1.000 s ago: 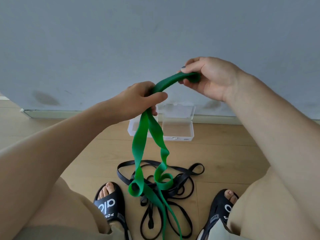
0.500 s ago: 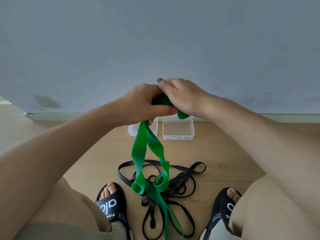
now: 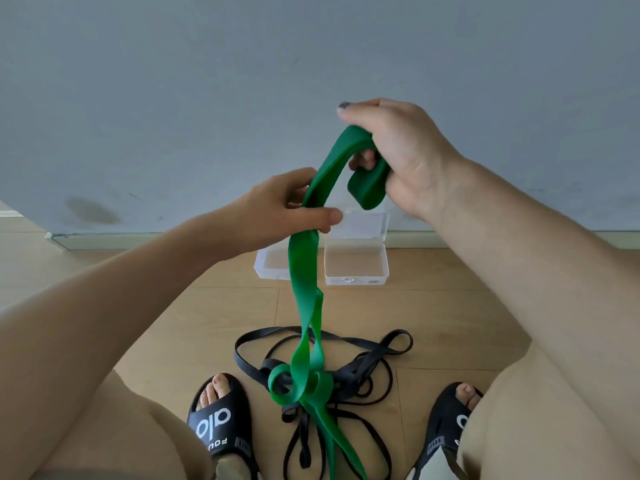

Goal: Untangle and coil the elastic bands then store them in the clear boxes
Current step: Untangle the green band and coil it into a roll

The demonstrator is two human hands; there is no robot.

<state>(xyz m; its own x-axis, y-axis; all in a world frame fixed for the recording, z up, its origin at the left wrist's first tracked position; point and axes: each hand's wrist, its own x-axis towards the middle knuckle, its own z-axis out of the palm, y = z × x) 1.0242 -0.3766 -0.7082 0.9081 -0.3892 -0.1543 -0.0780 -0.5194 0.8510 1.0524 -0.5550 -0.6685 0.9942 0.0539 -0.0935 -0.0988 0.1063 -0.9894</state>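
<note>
My right hand point(image 3: 398, 150) holds the coiled end of a wide green elastic band point(image 3: 304, 271), with a wrap of it round the fingers. My left hand point(image 3: 284, 209) pinches the same band lower down, between thumb and fingers. From there the band hangs down and curls on the floor. It lies on a tangle of black elastic bands point(image 3: 346, 375) between my feet. Two clear boxes stand open by the wall: the right box point(image 3: 356, 277) shows fully, the left box point(image 3: 268, 265) is partly hidden behind the green band and my left hand.
A grey wall point(image 3: 311, 64) rises straight ahead, with a pale skirting strip at its foot. The floor point(image 3: 450, 306) is light wood planks. My feet in black slides point(image 3: 218, 420) sit either side of the tangle, and my knees fill the lower corners.
My right hand has lifted up and to the right away from my left hand, carrying the coiled end. The stretch of green band between the hands has grown longer.
</note>
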